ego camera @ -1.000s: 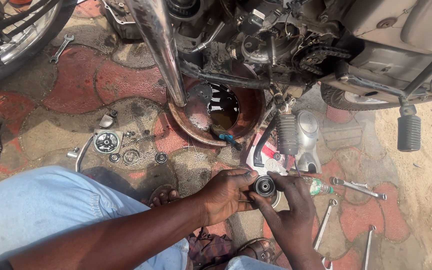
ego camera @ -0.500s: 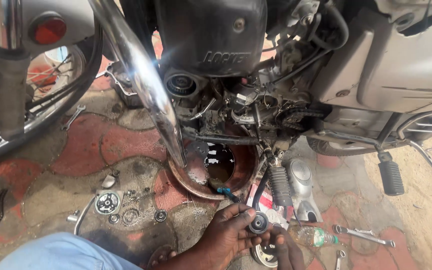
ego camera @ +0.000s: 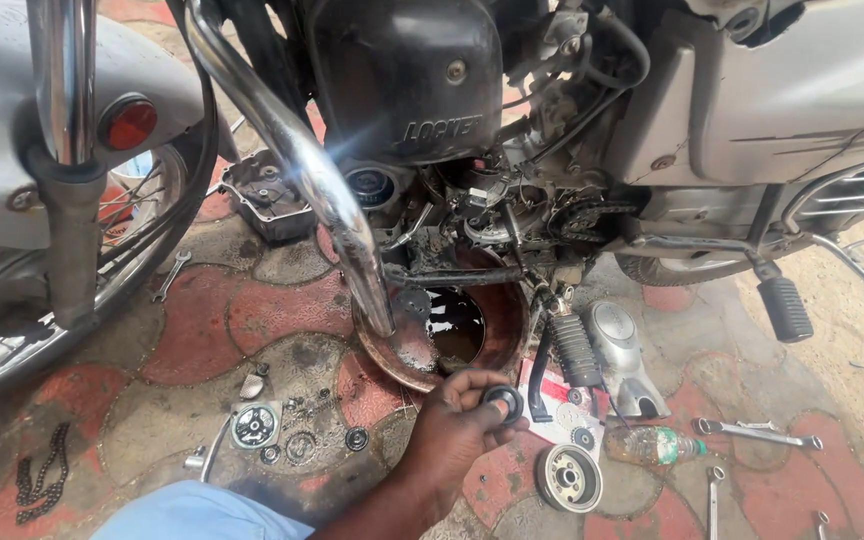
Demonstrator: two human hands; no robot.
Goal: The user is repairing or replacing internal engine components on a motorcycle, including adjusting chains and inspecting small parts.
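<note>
My left hand [ego camera: 452, 425] reaches forward from the bottom of the view and pinches a small round black ring-shaped part [ego camera: 503, 402] between thumb and fingers. It hovers just in front of a rusty brown bowl [ego camera: 404, 362] holding dark oil, under the opened engine [ego camera: 482, 225] of a motorcycle. A round silver hub part [ego camera: 568, 478] lies on the ground just right of the hand. My right hand is out of view.
A chrome exhaust pipe [ego camera: 327, 190] slants down over the bowl. A silver engine cover [ego camera: 620, 355], a plastic bottle [ego camera: 652, 443] and wrenches [ego camera: 757, 432] lie to the right. Small round parts [ego camera: 255, 425] and a chain [ego camera: 37, 475] lie left on the paving.
The view has tilted up toward the engine. My right hand has left the part and dropped out of view; my left hand alone holds the ring and has moved it forward.
</note>
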